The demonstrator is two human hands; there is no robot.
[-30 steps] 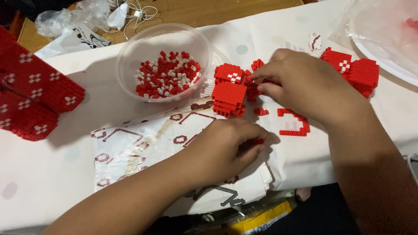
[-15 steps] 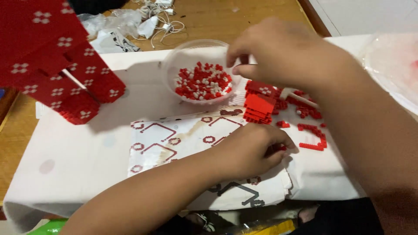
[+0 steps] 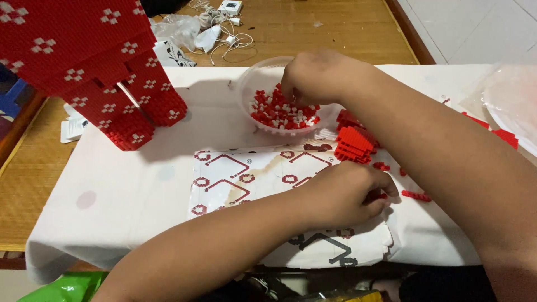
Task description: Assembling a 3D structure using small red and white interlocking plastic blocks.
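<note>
My right hand [image 3: 316, 75] reaches into a clear plastic bowl [image 3: 250, 84] of small red and white bricks [image 3: 274, 112], its fingertips down among them. My left hand [image 3: 349, 193] rests on a printed instruction sheet [image 3: 246, 179] and pinches a small red brick piece at its fingertips. Just beyond the left hand sits a stepped red brick assembly [image 3: 354, 142], with a few loose red pieces [image 3: 415, 195] to its right on the white cloth.
A large red brick model with white flower marks [image 3: 95, 61] stands at the back left. White cables and plastic bags [image 3: 215, 28] lie on the wooden floor beyond. A clear plastic bag [image 3: 512, 100] sits at the right edge. The low table's cloth [image 3: 112, 190] ends near me.
My right hand has moved from the red assembly to the bowl and now digs in the bricks. The view has tilted left, showing more of the large model.
</note>
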